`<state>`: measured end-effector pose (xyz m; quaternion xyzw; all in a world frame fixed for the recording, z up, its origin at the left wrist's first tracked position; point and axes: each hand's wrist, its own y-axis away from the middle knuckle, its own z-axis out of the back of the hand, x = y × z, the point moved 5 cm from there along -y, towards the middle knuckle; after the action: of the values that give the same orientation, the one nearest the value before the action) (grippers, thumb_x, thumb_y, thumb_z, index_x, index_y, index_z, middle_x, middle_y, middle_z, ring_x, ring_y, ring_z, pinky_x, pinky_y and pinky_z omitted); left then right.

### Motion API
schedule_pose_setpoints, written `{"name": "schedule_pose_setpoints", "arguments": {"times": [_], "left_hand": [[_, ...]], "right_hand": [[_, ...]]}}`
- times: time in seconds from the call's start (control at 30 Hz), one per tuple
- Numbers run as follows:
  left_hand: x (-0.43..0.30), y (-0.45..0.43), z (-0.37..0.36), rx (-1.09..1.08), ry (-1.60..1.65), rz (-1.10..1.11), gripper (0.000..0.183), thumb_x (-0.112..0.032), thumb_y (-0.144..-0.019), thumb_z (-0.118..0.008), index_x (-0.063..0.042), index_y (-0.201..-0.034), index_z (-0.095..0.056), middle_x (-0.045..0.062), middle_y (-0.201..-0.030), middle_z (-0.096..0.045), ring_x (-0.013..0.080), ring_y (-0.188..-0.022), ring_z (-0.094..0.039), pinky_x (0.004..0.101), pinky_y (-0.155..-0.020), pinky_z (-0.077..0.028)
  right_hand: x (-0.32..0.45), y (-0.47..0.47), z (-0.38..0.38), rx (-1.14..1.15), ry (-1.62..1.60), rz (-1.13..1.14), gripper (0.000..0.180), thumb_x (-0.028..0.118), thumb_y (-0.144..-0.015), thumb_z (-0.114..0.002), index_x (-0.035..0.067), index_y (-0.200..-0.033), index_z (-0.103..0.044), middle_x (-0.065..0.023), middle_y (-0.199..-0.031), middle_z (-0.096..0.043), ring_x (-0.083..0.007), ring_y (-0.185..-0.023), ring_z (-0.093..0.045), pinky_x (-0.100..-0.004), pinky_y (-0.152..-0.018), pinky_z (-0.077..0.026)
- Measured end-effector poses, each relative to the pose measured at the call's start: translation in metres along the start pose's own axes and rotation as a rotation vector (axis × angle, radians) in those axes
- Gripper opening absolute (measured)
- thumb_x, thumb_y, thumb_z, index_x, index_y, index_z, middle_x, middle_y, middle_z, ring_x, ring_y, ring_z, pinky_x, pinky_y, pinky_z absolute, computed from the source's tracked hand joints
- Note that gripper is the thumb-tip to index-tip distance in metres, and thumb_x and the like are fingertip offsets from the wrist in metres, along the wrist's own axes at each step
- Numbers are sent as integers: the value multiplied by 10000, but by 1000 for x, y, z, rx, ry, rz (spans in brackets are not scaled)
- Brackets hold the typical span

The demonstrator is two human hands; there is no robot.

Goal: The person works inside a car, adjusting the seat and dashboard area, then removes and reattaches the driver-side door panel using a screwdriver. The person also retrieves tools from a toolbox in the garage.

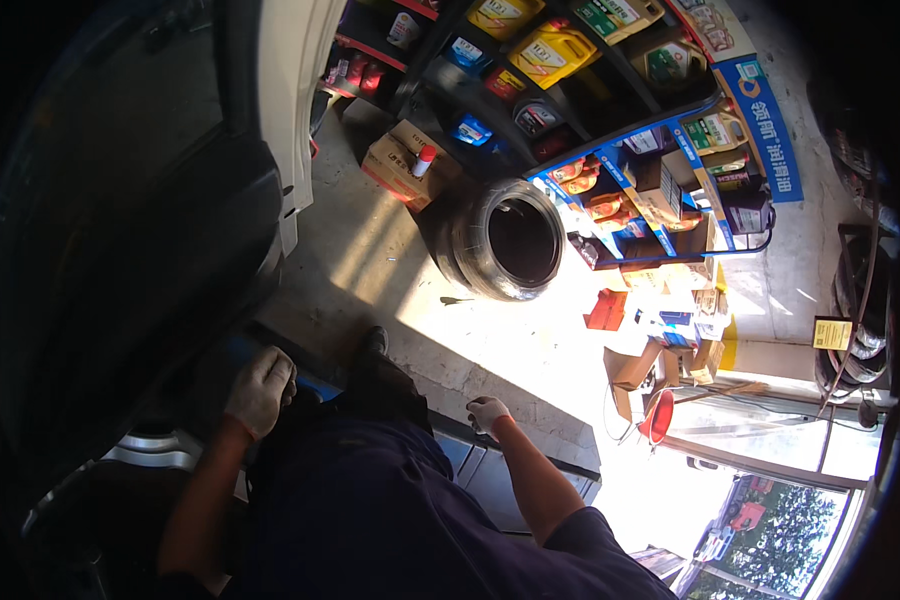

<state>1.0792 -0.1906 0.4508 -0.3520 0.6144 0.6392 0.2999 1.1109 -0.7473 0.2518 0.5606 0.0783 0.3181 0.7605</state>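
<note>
In a pale work glove, my left hand (261,391) hangs beside the dark car body (195,217), its fingers curled; whether something small is inside cannot be told. My right hand (487,415), also gloved, is held out at my other side above the blue-grey metal platform (487,472). Its fingers are bent, and their grip is unclear. Black tires (525,240) are stacked on the concrete floor ahead of me. At the lower left, a silver wheel rim (150,450) shows partly beside my left forearm.
Beyond the tires stand shelves of oil jugs (551,54). A cardboard box (405,165) with a red-capped spray can (424,160) sits near them. Opened cartons (637,375) and a red funnel-like container (657,417) are at the right, near the sunlit doorway. A platform edge crosses by my feet.
</note>
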Motion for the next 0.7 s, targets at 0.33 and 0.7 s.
{"name": "schedule_pose_setpoints", "arguments": {"times": [0.33, 0.7], "left_hand": [[-21, -109, -216, 295, -481, 166, 228, -214, -1154, -500, -51, -1046, -617, 68, -904, -669, 175, -816, -637, 361, -768, -535], [163, -327, -570, 554, -636, -70, 73, -82, -1006, -690, -37, -951, -677, 172, -913, -744, 378, -892, -744, 467, -811, -602]], "right_hand": [[-75, -123, 66, 58, -220, -97, 342, 220, -1026, -667, 29, -1307, -706, -116, -892, -741, -223, -685, -701, -388, -596, -591], [-23, -522, 133, 155, 344, 39, 690, 357, -964, -702, 147, -1595, -519, -275, -1441, -687, -420, -1356, -660, -452, -1151, -528]]}}
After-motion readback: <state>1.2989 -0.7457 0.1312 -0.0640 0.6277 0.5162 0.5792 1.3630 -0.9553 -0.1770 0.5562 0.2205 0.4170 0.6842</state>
